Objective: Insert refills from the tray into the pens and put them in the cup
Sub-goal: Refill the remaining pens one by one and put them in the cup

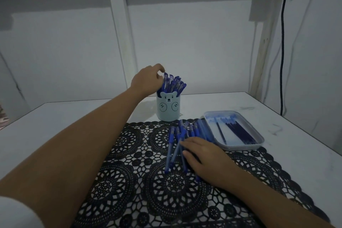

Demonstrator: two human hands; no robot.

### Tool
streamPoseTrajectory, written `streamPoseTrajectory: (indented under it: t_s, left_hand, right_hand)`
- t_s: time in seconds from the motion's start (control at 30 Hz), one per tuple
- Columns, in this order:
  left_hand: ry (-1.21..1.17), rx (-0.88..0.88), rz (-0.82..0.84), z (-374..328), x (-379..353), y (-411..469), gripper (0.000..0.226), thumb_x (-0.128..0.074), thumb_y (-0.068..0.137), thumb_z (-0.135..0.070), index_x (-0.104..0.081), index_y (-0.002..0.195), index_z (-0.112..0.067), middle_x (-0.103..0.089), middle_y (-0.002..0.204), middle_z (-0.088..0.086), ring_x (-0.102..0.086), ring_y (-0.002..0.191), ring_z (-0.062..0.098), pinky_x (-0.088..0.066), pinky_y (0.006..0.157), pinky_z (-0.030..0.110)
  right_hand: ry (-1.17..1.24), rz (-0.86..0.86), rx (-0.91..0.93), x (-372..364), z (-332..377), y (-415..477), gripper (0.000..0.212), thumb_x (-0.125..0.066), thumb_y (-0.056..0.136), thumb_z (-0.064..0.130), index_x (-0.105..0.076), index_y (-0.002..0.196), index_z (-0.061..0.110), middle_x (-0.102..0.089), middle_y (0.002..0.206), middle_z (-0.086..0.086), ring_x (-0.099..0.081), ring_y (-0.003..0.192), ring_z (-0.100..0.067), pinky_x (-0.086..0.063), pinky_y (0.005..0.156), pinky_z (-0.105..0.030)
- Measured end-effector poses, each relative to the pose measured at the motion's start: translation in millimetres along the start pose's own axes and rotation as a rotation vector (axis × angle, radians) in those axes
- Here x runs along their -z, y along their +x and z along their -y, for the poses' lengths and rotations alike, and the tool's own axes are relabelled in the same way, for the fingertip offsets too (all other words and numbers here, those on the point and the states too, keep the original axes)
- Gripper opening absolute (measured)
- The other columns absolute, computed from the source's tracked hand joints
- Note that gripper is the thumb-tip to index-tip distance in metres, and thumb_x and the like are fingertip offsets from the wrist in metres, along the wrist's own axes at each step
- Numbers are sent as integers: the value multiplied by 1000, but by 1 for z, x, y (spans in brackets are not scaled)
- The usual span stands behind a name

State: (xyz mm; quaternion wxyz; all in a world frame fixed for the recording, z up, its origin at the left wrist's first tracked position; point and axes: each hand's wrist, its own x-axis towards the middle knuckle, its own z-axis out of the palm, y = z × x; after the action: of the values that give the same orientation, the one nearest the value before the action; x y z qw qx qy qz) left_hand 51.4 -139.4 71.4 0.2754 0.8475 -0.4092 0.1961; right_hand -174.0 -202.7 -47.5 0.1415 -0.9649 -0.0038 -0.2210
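Nearest the lens ran the person's left forearm, stretched across the desk toward its far edge so the left grip could reach the cup. A black lace mat covered the near middle of the desk, probably to keep round things from rolling. At the mat's far right corner sat the tray, shallow and open so that refills could be lifted out easily. The cup, printed with a bear face, stood just beyond the mat's far edge, crowded with upright pens.

The right grip lay flat, fingers straight, on the loose pens heaped on the mat just beside the tray's left rim. I judged it was steadying or sorting them for the next pick. The left grip's fingers curled over the top of one pen at the cup's left rim, seemingly pinching it, as if seating it among the others. Dark refills lay in the tray, mostly along its right side, with one lying apart.
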Motion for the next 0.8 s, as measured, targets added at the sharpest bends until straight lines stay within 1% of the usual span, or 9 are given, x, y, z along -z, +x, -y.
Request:
streamPoseTrajectory:
  t_s: [0.07, 0.2, 0.3, 0.37, 0.47, 0.53, 0.57, 0.7, 0.8]
  left_hand:
    - [29, -14, -33, 4, 2, -1, 26, -43, 88, -17, -59, 108, -18, -59, 104, 7, -54, 91, 23, -47, 81, 39]
    - [56, -44, -62, 6, 6, -11, 25, -42, 87, -13, -58, 107, -15, -56, 103, 10, -54, 91, 26, -48, 80, 41]
    - [72, -79, -100, 9, 6, -20, 29, -43, 89, -15, -54, 115, -16, -53, 113, 12, -52, 100, 27, -47, 82, 44]
    - [53, -79, -160, 8, 5, -30, 35, -45, 89, -18, -47, 124, -16, -50, 119, 13, -51, 105, 27, -46, 84, 44]
    - [-52, -18, -234, -4, 2, -60, 31, -45, 90, -17, -46, 120, -13, -51, 112, 9, -53, 93, 23, -47, 74, 38]
    - [-98, 29, -169, -12, -6, -87, 20, -45, 91, -19, -49, 110, -14, -54, 101, 3, -52, 80, 16, -44, 64, 29]
    - [-104, 49, -87, -17, -11, -101, 15, -44, 92, -21, -51, 104, -16, -55, 97, 0, -52, 76, 13, -44, 62, 27]
    - [-15, 62, 264, -31, -32, -145, 16, -45, 90, -38, -52, 90, -24, -54, 88, -6, -52, 78, 11, -49, 71, 33]
    - [100, 55, 363, -38, -35, -155, 29, -45, 86, -51, -51, 87, -23, -47, 92, -4, -52, 85, 15, -46, 77, 35]
  right_hand:
    - [-3, 5, -3, 0, 0, 0, 40, -35, 98, 33, -41, 136, 23, -44, 137, 9, -40, 121, -2, -19, 91, -5]
    - [-6, 15, -13, -1, 0, 0, 40, -35, 98, 32, -43, 136, 22, -45, 136, 8, -41, 121, -3, -20, 92, -6]
    - [3, 19, -23, 0, 1, -1, 39, -36, 97, 32, -44, 135, 22, -46, 135, 8, -41, 120, -5, -24, 97, -11]
    - [21, 14, -37, 1, 2, -1, 38, -37, 97, 31, -47, 132, 21, -48, 133, 7, -42, 119, -6, -24, 104, -18]
    - [38, -38, -54, 2, 2, -1, 33, -40, 97, 26, -55, 125, 18, -54, 124, 5, -47, 113, -9, -29, 103, -23]
    - [55, -93, -63, 3, 1, 0, 31, -41, 96, 24, -61, 117, 15, -59, 113, 2, -53, 103, -12, -37, 92, -20]
    - [66, -119, -71, 3, 2, 0, 31, -40, 95, 25, -64, 112, 14, -62, 107, 1, -55, 98, -12, -40, 88, -20]
    - [69, -193, -112, 3, 2, 1, 39, -35, 88, 30, -67, 97, 9, -63, 91, -3, -57, 85, -15, -47, 78, -29]
    - [57, -213, -121, 3, 2, 0, 37, -36, 87, 28, -68, 92, 9, -62, 84, -4, -56, 78, -16, -47, 72, -31]
